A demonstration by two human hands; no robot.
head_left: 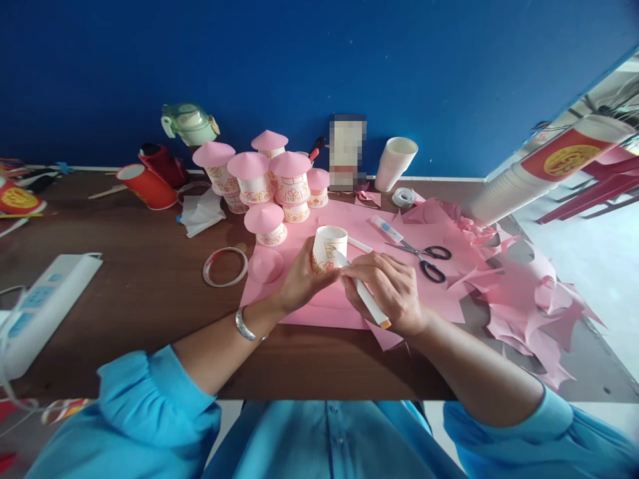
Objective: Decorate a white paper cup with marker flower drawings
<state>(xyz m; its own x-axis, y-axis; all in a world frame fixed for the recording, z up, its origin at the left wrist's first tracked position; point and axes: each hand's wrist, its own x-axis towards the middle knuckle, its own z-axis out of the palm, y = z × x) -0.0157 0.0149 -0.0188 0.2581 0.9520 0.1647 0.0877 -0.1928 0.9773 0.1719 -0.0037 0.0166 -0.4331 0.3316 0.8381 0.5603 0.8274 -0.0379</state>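
Note:
My left hand (299,279) is closed around a small white paper cup (329,245) with drawn patterns, holding it over the pink paper sheet (349,226). My right hand (392,289) grips a white marker pen (367,299) with an orange end, its tip against the cup's side. A loose pink paper cone (265,265) lies just left of my left hand. A silver bracelet (244,324) circles my left wrist.
Several cup houses with pink cone roofs (269,176) stand behind. Black scissors (424,256), a glue tube (387,228), tape roll (403,197), a stack of white cups (395,161), pink scraps (524,293), a cut cup rim (225,267), red cups (147,185) and a power strip (40,306) lie around.

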